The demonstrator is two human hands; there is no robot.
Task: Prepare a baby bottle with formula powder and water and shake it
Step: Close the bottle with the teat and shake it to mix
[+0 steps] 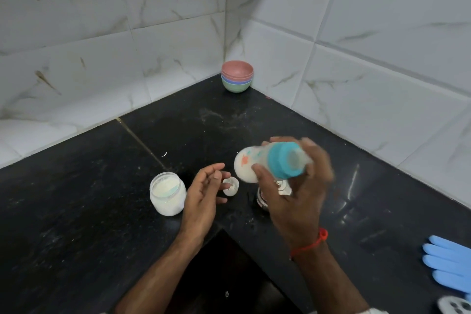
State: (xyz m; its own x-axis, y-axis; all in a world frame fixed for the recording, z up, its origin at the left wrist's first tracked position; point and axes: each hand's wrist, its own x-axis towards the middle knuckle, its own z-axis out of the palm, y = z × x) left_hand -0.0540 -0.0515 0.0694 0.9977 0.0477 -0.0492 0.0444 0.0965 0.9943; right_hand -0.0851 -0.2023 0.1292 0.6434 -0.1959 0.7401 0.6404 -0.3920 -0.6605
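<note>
My right hand grips a baby bottle with a teal collar and clear cap, tipped on its side with its base pointing left. The bottle holds milky white liquid and is motion-blurred. My left hand hovers open above the black counter, holding nothing. An open jar of white formula powder with a light scoop inside stands just left of that hand. A small white lid lies by my left fingertips. A glass jar stands partly hidden under my right hand.
A stack of coloured bowls sits in the far corner against the tiled walls. A blue glove lies at the right edge, with a white object below it. The counter's inner corner drops off near me.
</note>
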